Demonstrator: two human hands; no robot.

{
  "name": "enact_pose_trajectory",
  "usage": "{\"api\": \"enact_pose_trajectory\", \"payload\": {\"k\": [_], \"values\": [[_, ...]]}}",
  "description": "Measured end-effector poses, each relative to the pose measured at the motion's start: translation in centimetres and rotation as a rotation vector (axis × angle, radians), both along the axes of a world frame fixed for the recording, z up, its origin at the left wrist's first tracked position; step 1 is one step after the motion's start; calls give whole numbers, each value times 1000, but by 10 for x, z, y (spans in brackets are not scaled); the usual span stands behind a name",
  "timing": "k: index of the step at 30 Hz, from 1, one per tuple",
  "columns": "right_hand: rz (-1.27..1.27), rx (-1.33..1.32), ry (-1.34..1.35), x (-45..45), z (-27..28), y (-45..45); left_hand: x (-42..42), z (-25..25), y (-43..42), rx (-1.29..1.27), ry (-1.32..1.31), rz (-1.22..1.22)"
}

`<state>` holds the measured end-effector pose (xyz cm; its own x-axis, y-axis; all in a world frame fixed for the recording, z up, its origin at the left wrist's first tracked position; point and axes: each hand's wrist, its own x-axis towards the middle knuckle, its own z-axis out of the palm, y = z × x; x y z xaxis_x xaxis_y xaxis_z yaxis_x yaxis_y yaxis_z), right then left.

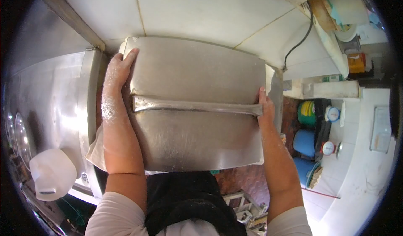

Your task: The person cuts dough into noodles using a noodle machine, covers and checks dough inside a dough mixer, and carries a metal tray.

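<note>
Brushed-steel panel (197,76) in front of the person, hands well apart: left hand (121,68) clamped on the left edge near the far corner, right hand (265,105) on the right edge by the raised bar (197,106). Imo level grips would balance it better, and powder on the left wrist could make things slippy. Mind the white cloth (97,147) poking past the near left corner. Tiled wall (184,13) beyond the far edge, blue bins (304,142) off right.

Wall (189,13): we list large white tiles, brownish joints.
Floor (247,177): reddish-brown, we note, partly hidden.
Counter (58,89): shiny metal, at left.
Light: bright at lower right.
</note>
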<state>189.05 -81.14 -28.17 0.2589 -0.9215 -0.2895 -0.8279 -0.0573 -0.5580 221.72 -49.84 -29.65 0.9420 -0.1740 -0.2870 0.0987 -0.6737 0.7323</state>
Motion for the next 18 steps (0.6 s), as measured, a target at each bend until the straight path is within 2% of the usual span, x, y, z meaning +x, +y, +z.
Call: {"api": "enact_pose_trajectory", "payload": {"k": [5, 18], "values": [[18, -59, 39, 0, -1, 0, 0, -1, 0, 20, -19, 5], [5, 57, 29, 2, 7, 2, -3, 7, -2, 24, 22, 10]]}}
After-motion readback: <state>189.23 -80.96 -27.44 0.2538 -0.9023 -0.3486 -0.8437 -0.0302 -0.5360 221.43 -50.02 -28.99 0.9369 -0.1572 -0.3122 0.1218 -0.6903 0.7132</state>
